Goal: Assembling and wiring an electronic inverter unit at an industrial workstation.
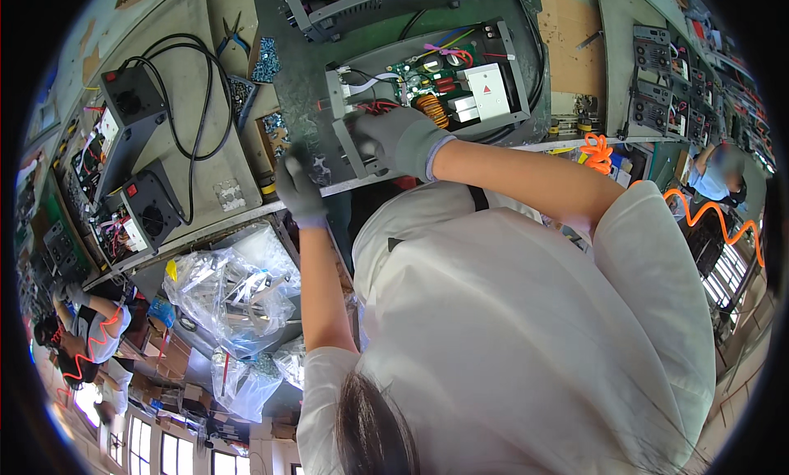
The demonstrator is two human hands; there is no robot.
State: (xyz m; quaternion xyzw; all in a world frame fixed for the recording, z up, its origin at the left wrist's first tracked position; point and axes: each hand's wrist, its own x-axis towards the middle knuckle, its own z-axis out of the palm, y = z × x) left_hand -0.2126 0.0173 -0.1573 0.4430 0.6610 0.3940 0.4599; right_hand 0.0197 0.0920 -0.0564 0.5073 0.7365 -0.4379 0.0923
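Note:
An uncovered electrical device (518,97) lies on the dark green work mat, showing its circuit board (423,76), copper coil and white metal block. My right hand (403,140), in a grey glove, reaches over its near left corner. Its fingers are curled round the dark end panel (349,146), and what their tips touch is partly hidden. At the table's front edge, left of that panel, is my left hand (301,191), also gloved in grey. Its fingers are slightly bent and apart, somewhat blurred, with nothing visible in them.
A second grey housing (378,11) stands beyond the device. To the left are open boxes of small screws (265,60), pliers (234,33), a black cable (197,130) and two black units with red switches (152,204). Clear plastic bags (234,286) lie below the bench. Co-workers sit farther off.

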